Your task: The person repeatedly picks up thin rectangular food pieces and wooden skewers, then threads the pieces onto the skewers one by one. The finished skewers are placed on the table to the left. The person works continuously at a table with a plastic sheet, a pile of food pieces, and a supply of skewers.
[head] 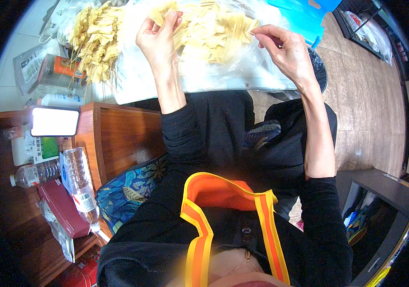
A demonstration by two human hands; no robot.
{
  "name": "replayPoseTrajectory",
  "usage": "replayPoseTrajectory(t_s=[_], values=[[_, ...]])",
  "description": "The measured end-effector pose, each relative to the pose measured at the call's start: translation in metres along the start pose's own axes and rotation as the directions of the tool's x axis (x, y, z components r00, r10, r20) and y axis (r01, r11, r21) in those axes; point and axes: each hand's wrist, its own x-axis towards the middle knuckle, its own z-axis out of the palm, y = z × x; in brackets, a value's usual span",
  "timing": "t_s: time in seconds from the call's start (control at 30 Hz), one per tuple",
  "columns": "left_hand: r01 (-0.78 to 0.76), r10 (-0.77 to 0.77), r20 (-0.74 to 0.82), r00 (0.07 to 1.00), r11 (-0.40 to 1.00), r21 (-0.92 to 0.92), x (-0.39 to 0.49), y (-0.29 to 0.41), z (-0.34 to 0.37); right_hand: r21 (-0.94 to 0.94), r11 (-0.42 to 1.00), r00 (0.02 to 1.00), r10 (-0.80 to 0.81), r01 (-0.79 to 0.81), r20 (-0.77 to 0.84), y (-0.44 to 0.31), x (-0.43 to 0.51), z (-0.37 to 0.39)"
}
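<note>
Pale yellow folded strips, perhaps tofu skin, lie in a loose heap (211, 39) on a plastic-covered white surface (226, 77). Raised at the heap's left side, my left hand (161, 39) grips a folded yellow piece (161, 12) between thumb and fingers. My right hand (283, 46) is at the heap's right edge with thumb and forefinger pinched together; a thin tip, perhaps of a stick, shows between them. To the left, many yellow pieces threaded on thin sticks (98, 39) are piled, their bare stick ends pointing towards me.
A blue plastic object (301, 18) borders the heap at the upper right. On the left are a clear container with an orange label (59, 70), a lit phone (54, 122), plastic bottles (79, 186) and a dark red box (64, 210) by a wooden cabinet (129, 132).
</note>
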Motion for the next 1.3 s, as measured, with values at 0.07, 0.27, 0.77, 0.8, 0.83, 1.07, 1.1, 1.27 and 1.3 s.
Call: replayPoseTrajectory(t_s=[0.07,0.27,0.77,0.8,0.83,1.07,1.1,1.27,1.3], values=[[-0.066,0.068,-0.022,0.997,0.997,0.048,0.001,-0.003,0.002,-0.015,1.000,1.000,-0.001,0.001,-0.009,-0.002,0.000,0.001],[-0.238,0.258,-0.103,0.961,0.955,0.176,0.002,-0.008,0.005,-0.086,0.996,1.000,-0.026,0.027,0.013,-0.010,-0.002,0.001],[-0.384,0.440,-0.064,0.896,0.838,0.388,-0.003,-0.010,0.020,-0.123,0.984,0.984,-0.144,0.131,-0.103,-0.011,-0.003,0.006],[-0.334,0.373,-0.065,0.926,0.885,0.323,-0.003,-0.008,0.018,-0.123,0.987,0.989,-0.118,0.107,-0.086,-0.010,-0.002,0.003],[-0.280,0.304,-0.060,0.951,0.925,0.258,-0.002,-0.007,0.014,-0.106,0.991,0.993,-0.091,0.083,-0.075,-0.010,-0.002,0.000],[-0.070,0.070,0.004,0.998,0.988,0.137,0.003,-0.003,-0.001,-0.061,0.997,0.999,-0.047,0.046,-0.016,-0.007,-0.002,-0.008],[-0.056,0.055,0.011,0.998,0.990,0.127,0.003,-0.003,-0.001,-0.062,0.998,1.000,-0.020,0.019,-0.009,-0.006,-0.002,-0.008],[0.032,-0.035,0.042,0.999,0.997,0.065,0.006,-0.002,-0.006,-0.080,0.995,0.997,-0.069,0.067,-0.020,-0.002,-0.002,-0.010],[0.044,-0.047,0.051,0.998,0.998,0.053,0.006,-0.002,-0.008,-0.075,0.993,0.995,-0.093,0.089,-0.038,-0.001,-0.002,-0.009]])
